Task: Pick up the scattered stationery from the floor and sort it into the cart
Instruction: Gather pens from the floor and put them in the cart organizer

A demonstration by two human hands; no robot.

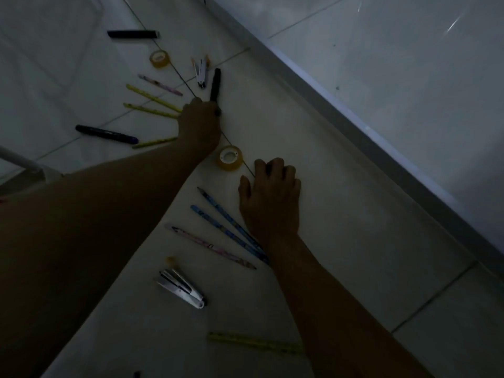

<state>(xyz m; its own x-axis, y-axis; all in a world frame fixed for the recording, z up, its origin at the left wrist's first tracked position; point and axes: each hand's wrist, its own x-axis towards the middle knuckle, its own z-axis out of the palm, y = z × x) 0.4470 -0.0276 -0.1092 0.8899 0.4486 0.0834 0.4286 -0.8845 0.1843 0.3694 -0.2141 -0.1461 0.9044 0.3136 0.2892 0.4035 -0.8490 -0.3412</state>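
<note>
Marker [215, 84] juts toward twelve o'clock from the left hand [200, 122] gripping it; right hand [270, 197] rests loosely curled, tape roll [230, 157] at its ten o'clock.

Dim exposure throughout; colours and print on the stationery hard to read

Left hand [200, 124]: fingers curled away from camera, covering the lower end of the black marker [215, 87]. Ends of two yellow pencils [152, 99] pass under the hand at its 9 o'clock side

Right hand [270, 197]: wrist covers the lower ends of the blue pencils [226, 227]. Fingertips curl under; floor contact cannot be told

Yellow ruler [255, 342] at 6 o'clock: blurred, markings unreadable, right end hidden behind the right forearm

Small dark object [136, 374] cut by the bottom edge; unidentifiable

White frame [19, 159] at 9 o'clock cut by the left edge
</note>
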